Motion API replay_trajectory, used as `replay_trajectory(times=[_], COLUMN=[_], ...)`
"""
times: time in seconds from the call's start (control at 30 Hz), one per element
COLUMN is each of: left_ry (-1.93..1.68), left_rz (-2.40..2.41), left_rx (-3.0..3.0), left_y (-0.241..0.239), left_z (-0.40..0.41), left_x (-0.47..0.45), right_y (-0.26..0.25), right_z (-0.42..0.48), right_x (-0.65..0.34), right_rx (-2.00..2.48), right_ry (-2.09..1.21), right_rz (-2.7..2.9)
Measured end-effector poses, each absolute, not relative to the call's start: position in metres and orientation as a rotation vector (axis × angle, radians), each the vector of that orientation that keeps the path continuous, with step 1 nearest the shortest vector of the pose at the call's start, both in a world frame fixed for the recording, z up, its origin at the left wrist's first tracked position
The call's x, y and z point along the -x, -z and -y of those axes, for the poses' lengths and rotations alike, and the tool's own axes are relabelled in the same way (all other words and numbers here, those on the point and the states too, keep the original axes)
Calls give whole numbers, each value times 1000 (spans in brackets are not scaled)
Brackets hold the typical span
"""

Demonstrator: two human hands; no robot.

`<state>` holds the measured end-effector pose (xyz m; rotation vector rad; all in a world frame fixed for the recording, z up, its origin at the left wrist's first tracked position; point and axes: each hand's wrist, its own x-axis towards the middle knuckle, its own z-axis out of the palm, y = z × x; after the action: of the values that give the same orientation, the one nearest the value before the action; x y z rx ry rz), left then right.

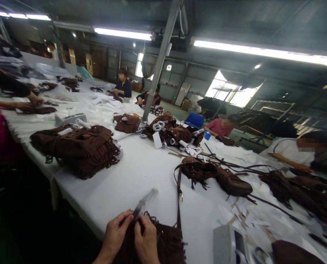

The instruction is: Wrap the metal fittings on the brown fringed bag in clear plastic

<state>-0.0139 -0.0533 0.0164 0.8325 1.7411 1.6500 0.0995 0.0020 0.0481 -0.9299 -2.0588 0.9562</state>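
Observation:
At the near edge of the table, my left hand (119,231) is closed, thumb and fingers pinching a dark strap with a translucent wrapped end (146,201) that points up and away. Close beside it on the right, my right hand (147,236) is also closed, its fingertips pressed together at the strap's lower part. Exactly what lies between the right fingertips is partly hidden. Under both hands is a brown fringed bag (171,240), cut off by the bottom of the view. A thin brown strap (179,205) runs up from it along the table.
A stack of brown bags (78,148) stands left on the white table (141,165). Another brown bag (229,181) lies to the right, and more bags with white-wrapped parts (174,128) are heaped beyond. A tape dispenser (229,244) sits at lower right. Co-workers surround the table.

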Motion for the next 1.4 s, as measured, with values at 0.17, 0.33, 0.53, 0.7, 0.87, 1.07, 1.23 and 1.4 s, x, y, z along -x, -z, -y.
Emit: replay_trajectory(times=[0.17,0.33,0.53,0.7,0.87,1.07,1.23,1.4], left_ry=[-1680,-1645,-1552,-1544,-1543,-1534,-1535,-1518], left_rz=[-1809,-1870,-1829,-1850,-1910,-1921,-1930,-1904], left_rx=[-1124,-1469,-1745,-1731,-1610,-1513,-1444,-1450], left_y=[12,25,34,36,30,21,21,18], left_z=[60,63,67,65,61,62,62,63], left_x=[17,33,44,44,43,43,43,44], right_y=[-63,-69,-71,-85,-96,-106,-113,-120], right_z=[-17,-36,-44,-51,-61,-68,-72,-71], right_x=[-98,-94,-86,-81,-89,-107,-117,-123], right_rx=[1112,1059,936,889,930,992,983,957], right_ry=[-1433,-1847,-2101,-2042,-1823,-1753,-1683,-1585], right_rz=[1635,1124,872,897,997,998,1007,1027])
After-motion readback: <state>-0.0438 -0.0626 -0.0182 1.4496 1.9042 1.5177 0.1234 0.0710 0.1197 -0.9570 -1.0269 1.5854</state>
